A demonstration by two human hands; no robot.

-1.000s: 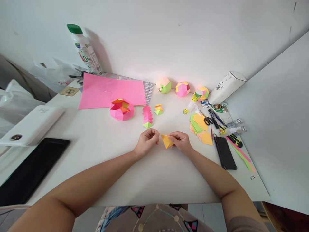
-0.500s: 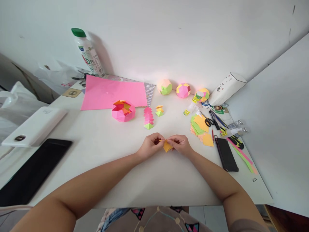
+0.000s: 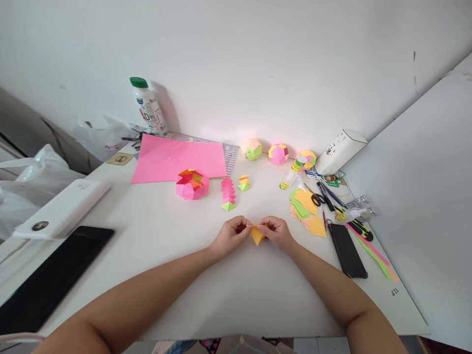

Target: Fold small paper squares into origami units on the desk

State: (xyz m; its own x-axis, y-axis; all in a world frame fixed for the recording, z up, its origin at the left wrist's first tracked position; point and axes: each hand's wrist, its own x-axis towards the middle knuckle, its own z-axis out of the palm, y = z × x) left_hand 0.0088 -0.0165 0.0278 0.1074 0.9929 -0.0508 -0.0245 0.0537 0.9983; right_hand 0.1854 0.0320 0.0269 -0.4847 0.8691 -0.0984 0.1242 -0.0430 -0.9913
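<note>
Both hands pinch a small folded piece of orange paper [image 3: 257,236] above the front middle of the desk. My left hand [image 3: 231,237] grips its left corner, and my right hand [image 3: 277,232] grips the right side; a point of the paper hangs down between them. Fingertips hide the upper folds. Beyond the hands lie a row of pink folded paper pieces [image 3: 227,191] ending in a green one, and a short stack of orange and green folded pieces [image 3: 244,183]. Left of these sits a pink paper ball with an open top [image 3: 192,189], orange inside.
Three paper balls, one being a pink and yellow ball [image 3: 278,154], stand by the wall. Right are loose paper sheets [image 3: 304,202], scissors [image 3: 319,199], glue bottles and a phone [image 3: 347,250]. Left are pink card [image 3: 180,157], a bottle [image 3: 152,112], a white power bank [image 3: 61,209] and a black tablet [image 3: 55,278].
The view has tilted up, so the whole desk sits lower in the picture. Both hands still pinch the orange paper, whose pointed flap shows slightly more.
</note>
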